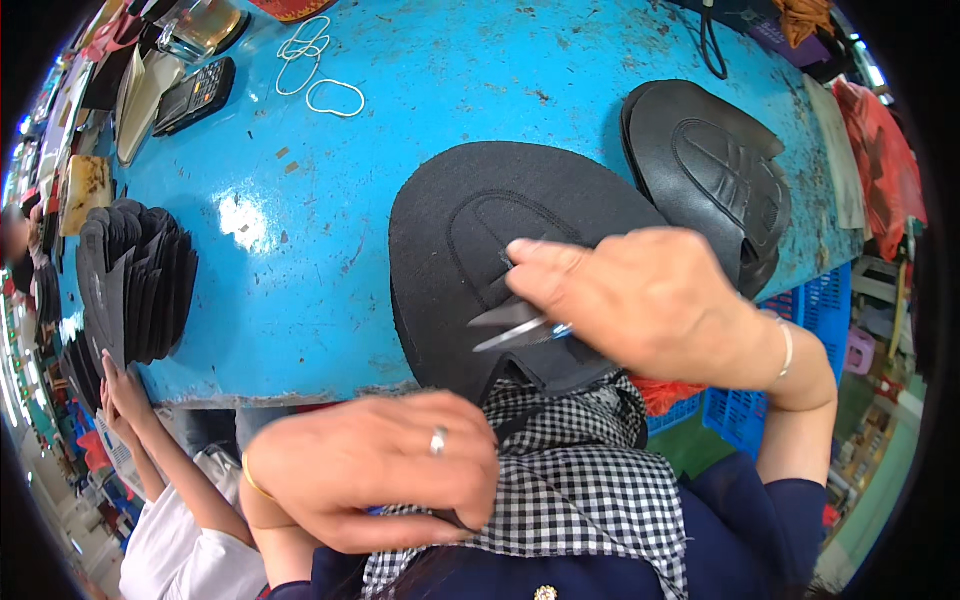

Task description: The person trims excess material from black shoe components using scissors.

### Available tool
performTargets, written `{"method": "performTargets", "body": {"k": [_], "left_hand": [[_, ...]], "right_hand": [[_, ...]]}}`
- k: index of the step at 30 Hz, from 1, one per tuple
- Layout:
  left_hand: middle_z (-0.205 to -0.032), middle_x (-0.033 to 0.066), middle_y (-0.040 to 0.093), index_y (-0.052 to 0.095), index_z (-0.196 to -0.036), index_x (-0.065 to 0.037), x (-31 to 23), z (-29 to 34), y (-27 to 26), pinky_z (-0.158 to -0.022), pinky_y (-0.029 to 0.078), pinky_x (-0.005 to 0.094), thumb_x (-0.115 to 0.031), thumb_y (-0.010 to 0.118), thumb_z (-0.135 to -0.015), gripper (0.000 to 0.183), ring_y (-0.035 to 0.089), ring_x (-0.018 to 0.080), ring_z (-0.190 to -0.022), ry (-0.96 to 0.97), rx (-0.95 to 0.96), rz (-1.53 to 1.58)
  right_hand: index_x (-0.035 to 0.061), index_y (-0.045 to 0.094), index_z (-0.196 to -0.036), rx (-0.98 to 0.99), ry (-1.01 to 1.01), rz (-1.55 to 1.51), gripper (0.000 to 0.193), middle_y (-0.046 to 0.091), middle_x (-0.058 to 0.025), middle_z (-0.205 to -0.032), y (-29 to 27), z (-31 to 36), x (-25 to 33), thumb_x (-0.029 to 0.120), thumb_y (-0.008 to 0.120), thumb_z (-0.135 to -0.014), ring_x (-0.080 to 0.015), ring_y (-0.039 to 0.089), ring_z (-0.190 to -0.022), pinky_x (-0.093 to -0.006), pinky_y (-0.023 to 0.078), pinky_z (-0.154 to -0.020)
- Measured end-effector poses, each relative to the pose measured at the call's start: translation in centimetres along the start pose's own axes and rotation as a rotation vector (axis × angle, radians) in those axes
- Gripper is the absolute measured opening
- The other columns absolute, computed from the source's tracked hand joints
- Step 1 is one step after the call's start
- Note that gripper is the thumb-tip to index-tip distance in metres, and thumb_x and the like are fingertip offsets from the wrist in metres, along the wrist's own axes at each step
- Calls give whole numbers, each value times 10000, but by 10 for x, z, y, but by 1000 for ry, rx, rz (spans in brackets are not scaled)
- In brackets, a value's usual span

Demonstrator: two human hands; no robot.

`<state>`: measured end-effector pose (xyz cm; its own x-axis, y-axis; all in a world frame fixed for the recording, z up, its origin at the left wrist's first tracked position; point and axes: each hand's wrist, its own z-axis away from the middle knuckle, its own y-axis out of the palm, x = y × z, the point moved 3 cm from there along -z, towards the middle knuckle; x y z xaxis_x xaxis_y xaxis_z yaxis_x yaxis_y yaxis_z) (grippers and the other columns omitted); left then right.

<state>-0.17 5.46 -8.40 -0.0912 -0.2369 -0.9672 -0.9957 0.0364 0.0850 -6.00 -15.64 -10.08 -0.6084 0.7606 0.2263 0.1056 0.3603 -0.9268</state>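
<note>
On the blue table lies a black, rounded shoe-upper piece (430,220) with curved stitching lines, its dull side up and a notch at its near edge. Over its right part is my right hand (640,300), closed around small thread snips (500,335). The two metal blades point left, apart from each other, above the piece. My left hand (380,470), slightly blurred, is curled up in front of the table edge, over the checked apron (590,500). A bit of something dark and blue peeks out under its fingers; I cannot make out what it is.
Shiny black uppers (705,160) lie stacked at the right. A pile of black pieces (140,280) stands at the left, another person's hands (122,400) beside it. Farther back are a calculator (195,95), white cord (305,60) and a glass mug (205,30). Blue crates (735,415) stand below right.
</note>
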Motion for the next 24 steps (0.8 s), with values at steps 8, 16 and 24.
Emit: {"method": "performTargets", "body": {"k": [8,16,24], "left_hand": [[-704,47,612,776,-870,-53,17,7,42,-438,410,292,-71,755,-856,31,572,152,-516,-26,-125,16],[-789,23,624,724,-865,-101,7,2,56,-486,422,324,-95,776,-800,84,575,188,-584,96,-282,-245],[-1448,107,538,606,-831,-117,43,-15,71,-1024,400,456,-97,712,-799,113,545,262,-1290,-179,-393,-1086]], "right_hand": [[-19,666,-913,10,6,354,183,728,-282,-1054,30,-4,37,118,671,-791,-94,536,-461,-249,446,-422],[52,714,-1062,-105,421,-532,153,753,-107,-861,-5,-9,-46,156,653,-968,-213,736,-752,-311,556,-681],[69,714,-1034,70,255,-460,142,732,-89,-943,3,-18,-38,118,684,-904,-294,703,-840,-377,547,-727]]}}
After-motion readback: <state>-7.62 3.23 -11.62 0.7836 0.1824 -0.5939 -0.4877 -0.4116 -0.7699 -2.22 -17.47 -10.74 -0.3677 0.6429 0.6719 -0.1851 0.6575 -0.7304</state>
